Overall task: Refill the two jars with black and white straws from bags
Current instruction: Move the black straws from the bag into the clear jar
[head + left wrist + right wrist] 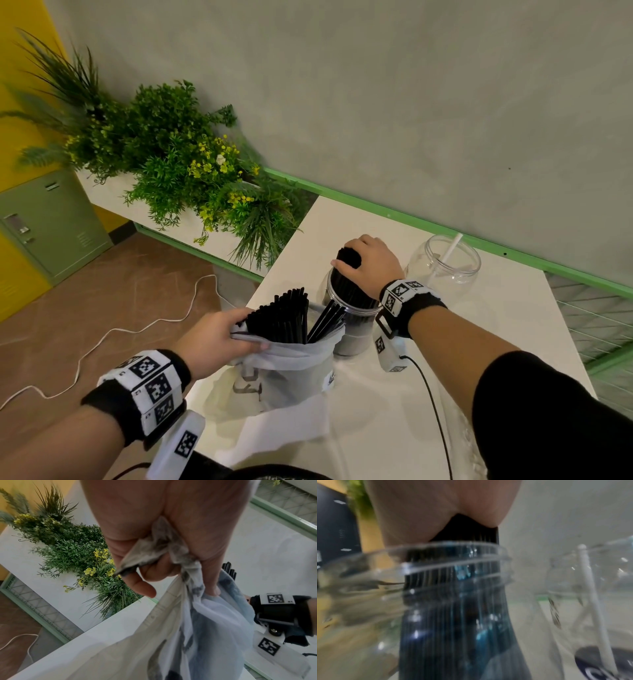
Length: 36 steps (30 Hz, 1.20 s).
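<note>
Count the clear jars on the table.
2. One jar, stuffed with black straws, sits under the right hand; the other jar, right of it, holds one white straw.

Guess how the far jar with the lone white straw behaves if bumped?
Probably slides or tips easily: the far jar looks like thin clear plastic and holds only one white straw, so it is likely light. The straw leans on the rim and may rattle around.

The left hand is reaching forward from the lower left, fingers and thumb bunching fabric in a tight grip. The right hand is stretching further ahead — palm down, fingers curling over a bundle, wrist bent — both wrists wearing black bands.
</note>
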Available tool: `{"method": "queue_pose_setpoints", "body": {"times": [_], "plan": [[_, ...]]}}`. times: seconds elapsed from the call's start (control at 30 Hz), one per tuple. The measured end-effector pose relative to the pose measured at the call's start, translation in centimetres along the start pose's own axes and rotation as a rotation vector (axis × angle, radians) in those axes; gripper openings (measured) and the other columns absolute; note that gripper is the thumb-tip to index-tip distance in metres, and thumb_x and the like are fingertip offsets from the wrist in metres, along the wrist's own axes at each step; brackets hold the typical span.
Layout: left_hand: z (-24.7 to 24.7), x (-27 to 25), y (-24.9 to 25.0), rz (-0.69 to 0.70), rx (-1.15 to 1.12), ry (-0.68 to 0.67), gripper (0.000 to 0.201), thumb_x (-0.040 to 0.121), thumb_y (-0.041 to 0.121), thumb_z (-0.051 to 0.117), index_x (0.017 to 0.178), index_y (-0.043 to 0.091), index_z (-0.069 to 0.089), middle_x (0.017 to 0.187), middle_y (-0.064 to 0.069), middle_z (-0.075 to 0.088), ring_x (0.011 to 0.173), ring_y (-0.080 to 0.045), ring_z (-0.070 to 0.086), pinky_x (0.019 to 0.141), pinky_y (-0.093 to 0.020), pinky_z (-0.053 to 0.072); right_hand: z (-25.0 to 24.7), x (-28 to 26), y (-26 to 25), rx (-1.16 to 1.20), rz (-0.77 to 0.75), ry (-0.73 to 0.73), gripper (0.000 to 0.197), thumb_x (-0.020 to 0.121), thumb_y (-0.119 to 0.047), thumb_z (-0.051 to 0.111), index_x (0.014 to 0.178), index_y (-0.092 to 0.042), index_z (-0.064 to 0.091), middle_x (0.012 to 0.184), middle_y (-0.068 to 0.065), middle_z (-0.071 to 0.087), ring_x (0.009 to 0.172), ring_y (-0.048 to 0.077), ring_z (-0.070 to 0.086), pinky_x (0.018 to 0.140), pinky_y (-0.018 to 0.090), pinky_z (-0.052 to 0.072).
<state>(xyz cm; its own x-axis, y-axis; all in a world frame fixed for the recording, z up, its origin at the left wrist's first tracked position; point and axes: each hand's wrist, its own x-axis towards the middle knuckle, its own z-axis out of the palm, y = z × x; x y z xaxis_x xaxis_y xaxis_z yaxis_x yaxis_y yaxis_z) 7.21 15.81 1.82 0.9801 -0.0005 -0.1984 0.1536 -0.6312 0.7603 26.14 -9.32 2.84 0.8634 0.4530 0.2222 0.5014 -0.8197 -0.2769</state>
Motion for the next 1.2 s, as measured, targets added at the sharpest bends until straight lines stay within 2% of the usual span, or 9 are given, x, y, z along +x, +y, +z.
{"method": "queue_pose_setpoints", "body": {"times": [0.13,0.27,0.43,0.57,0.63,0.73,0.9,1.07,1.2], "plan": [[-0.1,-0.1,-0.1,-0.001,0.001,-0.001,0.031,0.074,0.043,0.077,0.102,0.032,0.067,0.092,0.011,0.073,0.085,-0.004,0.066,0.08,-0.036,0.054,0.4,-0.2,0.2,0.104,0.019,0.203,0.037,0.089,-0.041,0.059,0.113,-0.013,0.059,0.11,0.005,0.053,0.103,0.024,0.044,0.089,0.045,0.044],[-0.1,-0.2,0.0,0.007,-0.011,-0.009,0.032,0.074,0.042,0.077,0.103,0.034,0.067,0.093,0.013,0.073,0.087,-0.001,0.066,0.081,-0.032,0.053,0.4,0.2,0.0,-0.017,-0.007,0.028,0.05,0.089,-0.054,0.054,0.13,-0.026,0.05,0.127,0.002,0.049,0.115,0.025,0.043,0.095,0.044,0.043],[-0.1,-0.4,0.1,0.019,-0.016,-0.002,0.027,0.075,0.037,0.077,0.1,0.034,0.068,0.089,0.018,0.073,0.082,0.007,0.064,0.071,-0.017,0.049,0.3,0.7,-0.2,-0.024,0.053,-0.014,0.039,0.092,-0.053,0.049,0.115,-0.023,0.059,0.113,0.001,0.057,0.107,0.025,0.05,0.088,0.04,0.046],[-0.1,-0.4,0.1,0.014,-0.014,0.008,0.023,0.076,0.036,0.077,0.097,0.035,0.068,0.087,0.015,0.073,0.079,0.005,0.064,0.07,-0.02,0.05,-0.3,0.4,-0.6,-0.107,0.039,-0.119,0.052,0.09,-0.058,0.05,0.132,-0.028,0.047,0.13,0.001,0.047,0.123,0.027,0.038,0.101,0.045,0.036],[0.0,-0.3,0.0,0.011,-0.011,0.016,0.021,0.076,0.037,0.077,0.095,0.034,0.069,0.085,0.014,0.073,0.077,0.004,0.064,0.07,-0.022,0.051,-1.3,-0.8,-1.3,-0.069,-0.014,0.002,0.056,0.089,-0.056,0.053,0.136,-0.028,0.044,0.135,0.0,0.044,0.126,0.025,0.033,0.104,0.045,0.03],[-0.1,-0.5,-0.5,0.006,-0.034,0.038,0.022,0.077,0.035,0.077,0.097,0.035,0.069,0.087,0.015,0.073,0.079,0.004,0.064,0.072,-0.021,0.051,-2.4,-4.4,-3.0,0.245,-0.063,0.245,0.045,0.09,-0.042,0.059,0.129,-0.02,0.051,0.125,-0.001,0.05,0.115,0.015,0.04,0.1,0.034,0.037],[0.0,-1.1,-0.7,0.01,-0.096,0.048,0.024,0.078,0.025,0.077,0.098,0.033,0.068,0.084,0.024,0.072,0.075,0.009,0.064,0.063,-0.008,0.043,-0.2,-11.7,-5.6,0.688,0.047,-0.025,0.062,0.083,-0.042,0.069,0.136,-0.034,0.038,0.128,-0.014,0.05,0.112,-0.004,0.049,0.09,0.013,0.043],[0.4,-1.5,-1.1,0.004,-0.098,0.052,0.02,0.079,0.018,0.076,0.096,0.027,0.071,0.081,0.02,0.072,0.07,0.006,0.064,0.061,-0.01,0.045,3.5,-12.8,-6.2,0.724,0.098,-0.15,0.079,0.069,-0.067,0.069,0.136,-0.04,0.038,0.135,-0.012,0.047,0.127,0.007,0.043,0.108,0.031,0.037],[0.8,-1.9,-1.2,0.015,-0.116,0.044,0.026,0.079,0.015,0.076,0.092,0.036,0.068,0.084,0.022,0.072,0.076,0.005,0.065,0.066,-0.012,0.048,5.0,-12.0,-7.4,0.692,0.068,-0.186,0.071,0.064,-0.066,0.074,0.126,-0.047,0.045,0.121,-0.018,0.055,0.119,0.011,0.046,0.104,0.035,0.04]]}}
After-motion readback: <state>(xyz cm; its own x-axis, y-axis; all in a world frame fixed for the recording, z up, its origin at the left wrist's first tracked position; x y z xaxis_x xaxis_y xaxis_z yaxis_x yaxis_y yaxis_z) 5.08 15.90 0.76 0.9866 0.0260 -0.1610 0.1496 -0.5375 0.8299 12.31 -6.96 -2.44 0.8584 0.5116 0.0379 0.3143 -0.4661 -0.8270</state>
